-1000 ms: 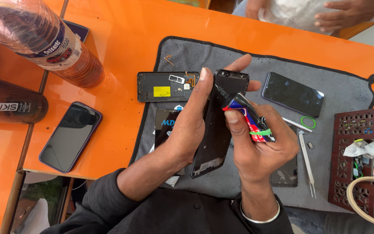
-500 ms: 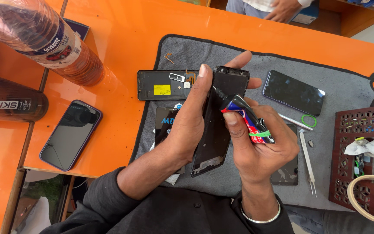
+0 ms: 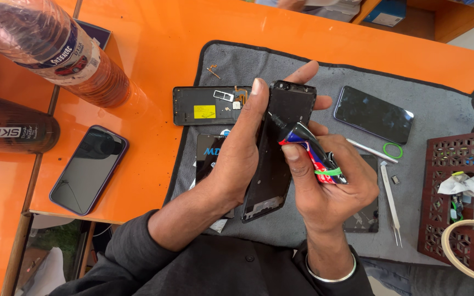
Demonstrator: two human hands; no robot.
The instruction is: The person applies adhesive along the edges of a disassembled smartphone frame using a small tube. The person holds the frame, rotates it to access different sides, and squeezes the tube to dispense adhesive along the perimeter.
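The left hand (image 3: pixel 242 148) is wrapping its fingers around a long black plastic phone frame (image 3: pixel 278 148) above the grey cloth mat (image 3: pixel 325 71). The right hand (image 3: pixel 330 192) is squeezing a small red, blue and black glue tube (image 3: pixel 311 151), its tip touching the frame.

A grey mat (image 3: pixel 445 230) covers the right part of the orange table (image 3: pixel 154 44); on it lie an opened phone back (image 3: pixel 204 105) near its far left corner, a dark phone (image 3: pixel 373 114) toward the far right, and tweezers (image 3: pixel 390 203) by a small green ring (image 3: pixel 393 150). Off the mat, a purple-cased phone (image 3: pixel 89 170) rests near the table's near edge, with a plastic bottle (image 3: pixel 50 46) at the far left corner. A brown lattice organiser (image 3: pixel 456 164) with pens stands at the right edge.
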